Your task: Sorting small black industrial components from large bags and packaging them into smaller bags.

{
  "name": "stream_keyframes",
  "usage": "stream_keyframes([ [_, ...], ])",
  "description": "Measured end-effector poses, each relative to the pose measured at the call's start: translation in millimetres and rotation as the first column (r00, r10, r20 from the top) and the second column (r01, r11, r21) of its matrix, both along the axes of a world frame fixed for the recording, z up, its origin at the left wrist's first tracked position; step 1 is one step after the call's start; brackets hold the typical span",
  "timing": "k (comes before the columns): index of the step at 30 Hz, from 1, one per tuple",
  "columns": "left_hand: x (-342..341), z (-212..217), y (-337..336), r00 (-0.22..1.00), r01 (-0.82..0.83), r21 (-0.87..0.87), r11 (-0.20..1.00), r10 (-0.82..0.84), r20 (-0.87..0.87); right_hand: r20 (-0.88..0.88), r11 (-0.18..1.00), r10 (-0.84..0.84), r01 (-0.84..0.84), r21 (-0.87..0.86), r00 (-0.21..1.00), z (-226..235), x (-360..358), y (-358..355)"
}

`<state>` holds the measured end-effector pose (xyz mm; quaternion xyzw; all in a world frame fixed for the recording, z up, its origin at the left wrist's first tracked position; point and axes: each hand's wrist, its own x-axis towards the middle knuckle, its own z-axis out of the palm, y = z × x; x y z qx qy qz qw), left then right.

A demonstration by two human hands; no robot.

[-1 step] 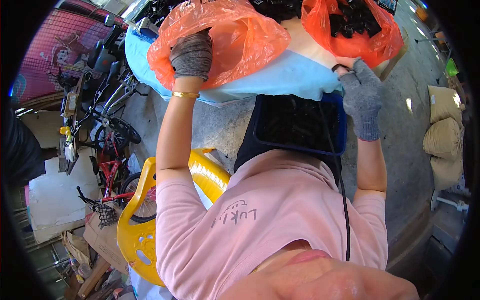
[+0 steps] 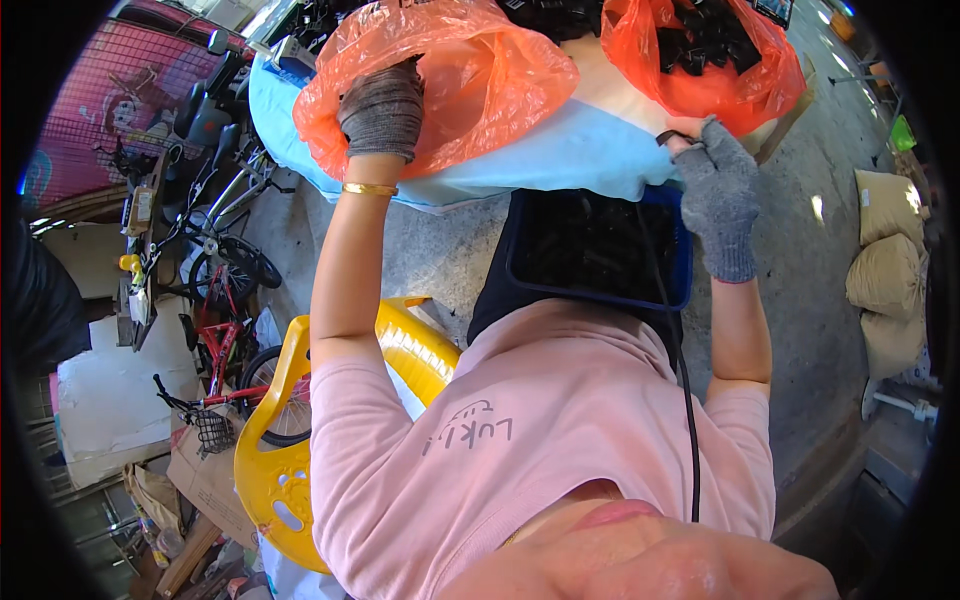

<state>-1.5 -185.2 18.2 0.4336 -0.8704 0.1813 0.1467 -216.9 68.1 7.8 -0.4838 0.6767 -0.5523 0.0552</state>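
Observation:
My left hand [image 2: 383, 112], in a dark grey knitted glove, reaches into the mouth of an orange-red plastic bag [image 2: 500, 95] on the table. The bag hides its fingers. At the table's right edge, my right hand [image 2: 722, 195] wears a lighter grey glove with bare fingertips. Its thumb and fingers are closed on a small black piece [image 2: 672, 135], too small to name. Just beyond this hand stands a second red plastic bag [image 2: 770, 95], open, with black parts [image 2: 708, 45] inside.
Light blue cloth [image 2: 560, 160] covers the table. A blue bin [image 2: 684, 250] of dark pieces sits at my lap, and a black cable [image 2: 687, 400] runs down across it. There is a yellow chair [image 2: 275, 480] behind, bicycles [image 2: 222, 335] at left, and sacks [image 2: 885, 270] at right.
My right hand has shifted slightly to the left with the small black piece. My left hand stays in the bag, nearly still.

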Motion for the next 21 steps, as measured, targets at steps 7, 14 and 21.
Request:
stream_keyframes([
  [7, 1, 21, 93, 0.616, 0.665, 0.389, 0.638, -0.174, -0.768, 0.751, 0.977, 0.108, -0.207, 0.039, 0.652, 3, 31, 0],
  [14, -2, 21, 166, 0.63, 0.726, 0.663, 0.183, 0.211, -0.748, 0.866, 0.932, 0.135, -0.359, 0.055, 0.482, 13, 47, -6],
  [21, -3, 8, 163, 0.675, 0.69, 0.686, 0.232, 0.134, -0.725, 0.843, 0.923, 0.161, -0.38, 0.055, 0.514, 6, 46, -5],
])
